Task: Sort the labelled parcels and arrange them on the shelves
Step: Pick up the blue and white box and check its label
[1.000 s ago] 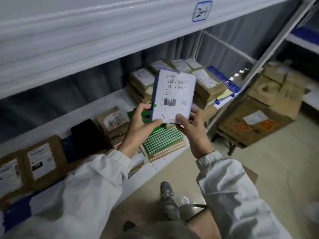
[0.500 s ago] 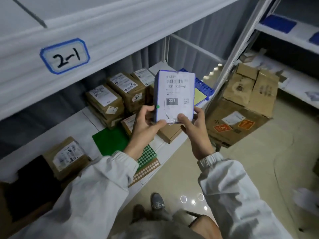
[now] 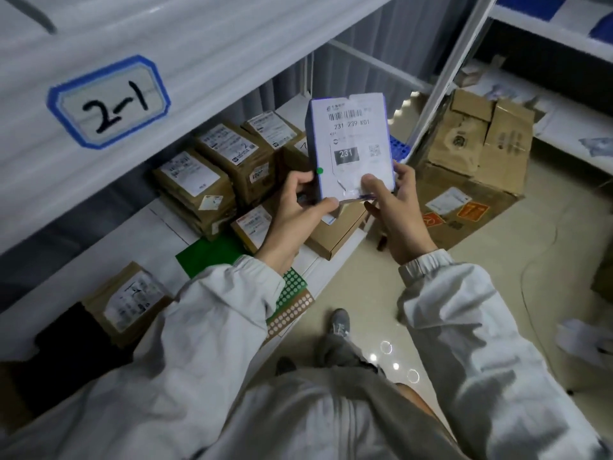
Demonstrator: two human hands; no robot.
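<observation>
A white metal shelf unit is seen at the left, its upper board marked with a blue-bordered tag reading 2-1. Grey curtain folds are hung behind it. A slanted white upright is seen in the middle. The glossy beige floor is dotted with 4 small light reflections. A second white shelf unit is seen at the right.

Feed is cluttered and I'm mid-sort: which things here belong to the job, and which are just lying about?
Job:
held parcel, in left hand and right hand
shelved parcels
2-1 shelf tag

Lying about:
green dot sheets
floor cartons
</observation>
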